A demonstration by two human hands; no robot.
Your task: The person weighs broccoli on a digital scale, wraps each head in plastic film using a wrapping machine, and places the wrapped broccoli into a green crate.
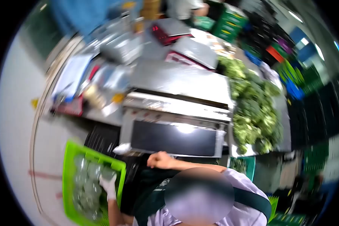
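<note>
My left hand (108,187), in a white glove, reaches into a bright green crate (67,184) at the lower left. Its fingers are closed about a clear plastic-wrapped pack (109,174) that looks pale green; blur hides its exact contents. More film-wrapped packs (87,190) fill the crate beneath. My right hand (160,160) is bare, its fingers curled with nothing visible in them. It hovers by the front edge of a film-wrapping machine (177,109), just below the machine's dark plate (173,138).
Loose broccoli heads (252,109) are heaped right of the machine. Behind it stand scales (171,28) with red displays. A clipboard (71,77) and plastic bags lie to the left. Black crates (101,139) sit beside the green one. Another person's arm (200,9) shows at the back.
</note>
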